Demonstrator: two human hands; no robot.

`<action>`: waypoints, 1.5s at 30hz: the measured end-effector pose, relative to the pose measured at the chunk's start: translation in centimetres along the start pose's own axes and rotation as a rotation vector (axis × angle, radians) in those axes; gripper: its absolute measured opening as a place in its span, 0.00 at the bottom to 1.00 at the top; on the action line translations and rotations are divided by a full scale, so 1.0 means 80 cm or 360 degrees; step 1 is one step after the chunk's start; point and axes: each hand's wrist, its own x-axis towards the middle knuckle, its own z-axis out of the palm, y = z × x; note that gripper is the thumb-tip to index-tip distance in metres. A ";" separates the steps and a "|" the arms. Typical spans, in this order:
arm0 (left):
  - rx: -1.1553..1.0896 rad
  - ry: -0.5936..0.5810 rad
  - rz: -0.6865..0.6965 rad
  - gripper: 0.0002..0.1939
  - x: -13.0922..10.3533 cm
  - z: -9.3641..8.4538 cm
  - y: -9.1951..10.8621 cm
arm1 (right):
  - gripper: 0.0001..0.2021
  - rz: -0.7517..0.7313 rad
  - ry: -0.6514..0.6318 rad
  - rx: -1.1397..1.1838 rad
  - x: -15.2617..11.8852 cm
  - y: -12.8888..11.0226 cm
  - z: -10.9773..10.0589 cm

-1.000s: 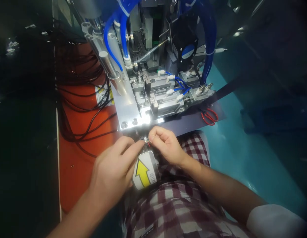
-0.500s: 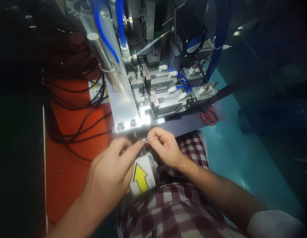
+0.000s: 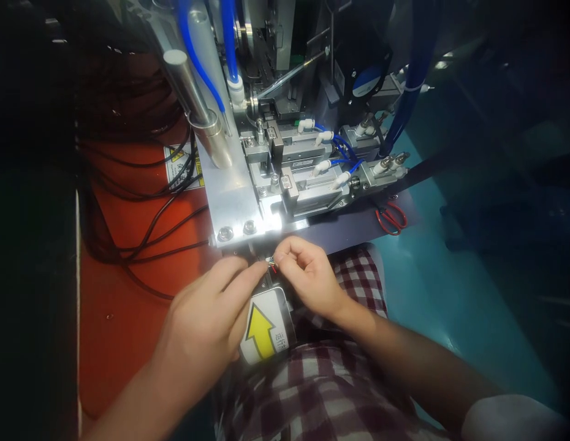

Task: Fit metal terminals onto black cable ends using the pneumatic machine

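Observation:
My left hand pinches a tiny white piece between thumb and fingertips, just in front of the machine's metal plate. Thin coloured wires, one of them red, show beside it, and the fingertips of my right hand close on them. The two hands almost meet there. Fingers hide most of the small piece, so its exact kind is unclear. Below the hands lies a white label with a yellow arrow.
A machine with metal slides, white fittings and blue air tubes stands ahead. Red-handled scissors lie to its right. Black cables cross the orange surface at left. A metal post rises from the plate.
The view has shifted slightly. Both hands keep their pinch at the same spot, with hardly any movement of the small piece and wires.

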 end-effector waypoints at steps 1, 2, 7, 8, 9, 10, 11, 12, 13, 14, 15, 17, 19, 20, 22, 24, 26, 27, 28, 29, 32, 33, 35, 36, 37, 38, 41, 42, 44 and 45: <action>0.0004 0.0000 0.0011 0.13 0.001 0.000 -0.001 | 0.09 0.0007 0.0001 0.0017 0.000 -0.001 0.000; 0.0012 -0.0005 0.0021 0.13 0.001 -0.001 -0.001 | 0.09 0.0006 -0.0003 0.0026 0.000 -0.002 0.000; -0.0003 -0.0042 0.0022 0.14 0.001 -0.002 -0.004 | 0.10 -0.0036 -0.0068 -0.0081 -0.001 0.001 -0.006; -0.0021 -0.0040 0.0016 0.15 0.001 -0.002 -0.003 | 0.10 -0.0051 -0.0079 -0.0127 -0.001 0.002 -0.008; -0.0034 -0.0035 0.0010 0.14 0.001 -0.002 -0.003 | 0.10 -0.0071 -0.0088 -0.0173 -0.002 0.002 -0.010; -0.0041 -0.0043 0.0004 0.14 0.001 -0.002 -0.003 | 0.10 -0.0092 -0.0099 -0.0218 -0.002 0.001 -0.012; -0.0042 -0.0047 0.0002 0.14 0.001 -0.002 -0.003 | 0.10 -0.0114 -0.0109 -0.0262 -0.002 0.000 -0.013; -0.0040 -0.0045 0.0001 0.14 0.001 -0.002 -0.003 | 0.10 -0.0135 -0.0122 -0.0301 -0.002 -0.001 -0.014; -0.0036 -0.0039 0.0002 0.14 0.001 -0.001 -0.002 | 0.10 -0.0153 -0.0133 -0.0334 -0.001 -0.002 -0.015; -0.0032 -0.0030 0.0001 0.14 0.001 -0.001 -0.003 | 0.10 -0.0166 -0.0142 -0.0362 -0.001 -0.003 -0.016; -0.0027 -0.0017 0.0002 0.13 0.001 -0.001 -0.003 | 0.09 -0.0175 -0.0147 -0.0385 0.000 -0.004 -0.016; -0.0012 -0.0003 0.0005 0.13 0.000 -0.001 -0.003 | 0.09 -0.0175 -0.0154 -0.0403 0.001 -0.004 -0.016; 0.0004 -0.0016 0.0020 0.13 0.000 -0.002 -0.003 | 0.09 -0.0176 -0.0160 -0.0380 0.003 -0.001 -0.017; 0.0013 -0.0018 0.0027 0.13 0.000 -0.002 -0.003 | 0.09 -0.0183 -0.0164 -0.0360 0.003 0.001 -0.017; 0.0024 -0.0026 0.0040 0.13 -0.001 -0.003 -0.003 | 0.09 -0.0209 -0.0167 -0.0316 0.003 0.005 -0.017; 0.0033 -0.0033 0.0043 0.13 -0.002 -0.003 -0.004 | 0.09 -0.0230 -0.0172 -0.0291 0.003 0.009 -0.017; 0.0047 -0.0054 0.0048 0.14 -0.002 -0.003 -0.005 | 0.10 -0.0236 -0.0175 -0.0283 0.003 0.011 -0.017; 0.0060 -0.0077 0.0058 0.15 -0.003 -0.003 -0.006 | 0.10 -0.0237 -0.0178 -0.0281 0.003 0.011 -0.017; 0.0076 -0.0098 0.0072 0.15 -0.003 -0.003 -0.007 | 0.10 -0.0237 -0.0183 -0.0277 0.003 0.011 -0.017; 0.0092 -0.0118 0.0089 0.15 -0.002 -0.004 -0.008 | 0.10 -0.0236 -0.0188 -0.0268 0.003 0.011 -0.017; 0.0129 -0.0149 0.0124 0.16 -0.001 -0.004 -0.011 | 0.10 -0.0199 -0.0204 -0.0205 0.003 0.010 -0.017; 0.0128 -0.0143 0.0126 0.16 -0.001 -0.004 -0.011 | 0.10 -0.0177 -0.0210 -0.0179 0.003 0.010 -0.017; 0.0121 -0.0140 0.0096 0.16 -0.001 -0.003 -0.011 | 0.10 -0.0143 -0.0209 -0.0149 0.003 0.008 -0.017; 0.0116 -0.0135 0.0069 0.16 -0.001 -0.002 -0.010 | 0.10 -0.0135 -0.0201 -0.0150 0.003 0.008 -0.017; 0.0106 -0.0132 0.0039 0.16 -0.002 0.000 -0.010 | 0.10 -0.0134 -0.0189 -0.0157 0.003 0.007 -0.017; 0.0090 -0.0128 0.0012 0.16 -0.003 0.001 -0.010 | 0.10 -0.0136 -0.0176 -0.0167 0.003 0.007 -0.016; 0.0014 -0.0106 -0.0036 0.15 -0.008 0.005 -0.010 | 0.09 -0.0123 -0.0145 -0.0153 0.003 0.006 -0.014; -0.0012 -0.0105 -0.0043 0.15 -0.010 0.006 -0.011 | 0.09 -0.0099 -0.0139 -0.0124 0.003 0.006 -0.013; -0.0049 -0.0106 -0.0055 0.16 -0.012 0.007 -0.012 | 0.10 -0.0023 -0.0160 -0.0045 0.002 0.004 -0.013; -0.0063 -0.0108 -0.0058 0.16 -0.013 0.008 -0.013 | 0.10 0.0007 -0.0178 -0.0008 0.001 0.003 -0.014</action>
